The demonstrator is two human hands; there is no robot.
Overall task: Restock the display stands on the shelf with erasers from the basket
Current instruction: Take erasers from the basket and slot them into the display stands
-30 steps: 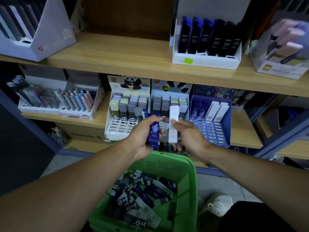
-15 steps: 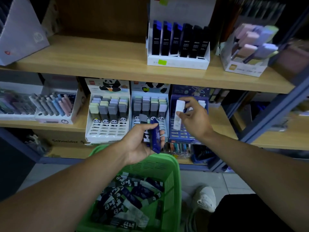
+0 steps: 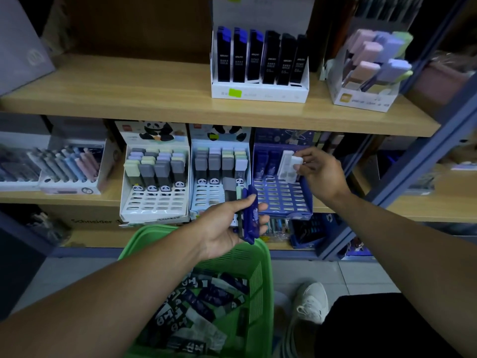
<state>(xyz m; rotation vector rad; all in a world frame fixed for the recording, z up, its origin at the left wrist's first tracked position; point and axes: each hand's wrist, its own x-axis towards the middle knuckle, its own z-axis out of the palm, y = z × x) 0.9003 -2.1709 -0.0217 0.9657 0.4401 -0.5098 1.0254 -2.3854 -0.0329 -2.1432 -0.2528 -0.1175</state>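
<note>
Right grip (image 3: 321,174) pinching a white oblong eraser (image 3: 296,160); left grip (image 3: 227,226) around glossy blue erasers (image 3: 249,215).

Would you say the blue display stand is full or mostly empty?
Mostly empty: the blue display stand holds one back row of erasers; its front slots are bare.

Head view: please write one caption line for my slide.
Right hand sets a white eraser into the blue stand; left hand holds more.

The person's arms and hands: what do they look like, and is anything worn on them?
Both forearms are bare as far as the picture shows: no sleeves, gloves, watch or bracelet. The left hand and the right hand show no rings and no markings.
</note>
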